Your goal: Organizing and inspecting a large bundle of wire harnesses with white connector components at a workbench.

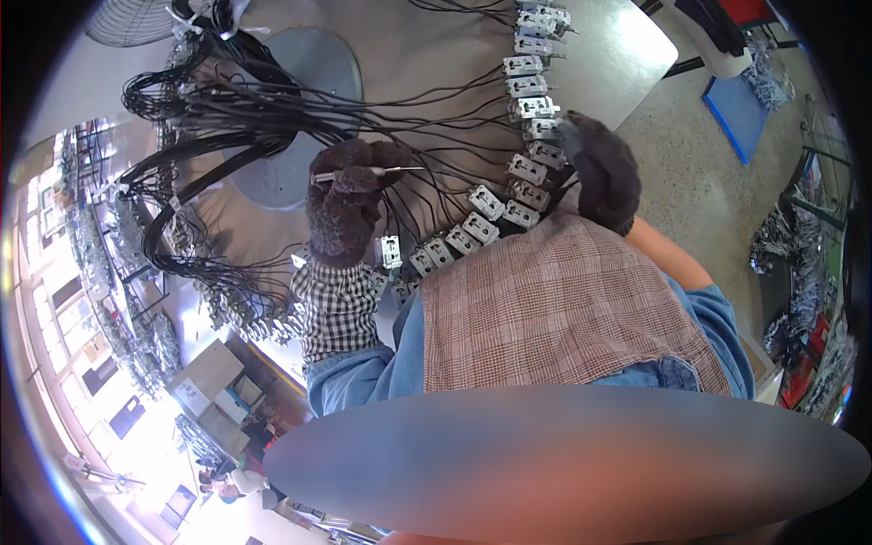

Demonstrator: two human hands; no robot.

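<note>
My left hand (pixel 345 204), in a fuzzy dark brown glove, is closed around a slim screwdriver-like tool (pixel 400 169). Its thin metal shaft points right, above black cables. My right hand (pixel 607 177), in a matching glove, is curled with its fingertips at the right end of a white socket module (pixel 541 129). What those fingers pinch, if anything, is hidden. Similar white modules form a curved row along the table's near and right edge, among them a tilted one (pixel 486 202) and a separate one (pixel 389 252) by my left wrist. Black cables (pixel 436 127) run leftward from them.
Thick bundles of black cable (pixel 218 159) lie across the grey table (pixel 391 54) and a round grey disc (pixel 318 73). A fan guard (pixel 132 20) stands at the far left. More modules (pixel 272 322) hang lower left. A blue panel (pixel 738 118) lies on the floor at right.
</note>
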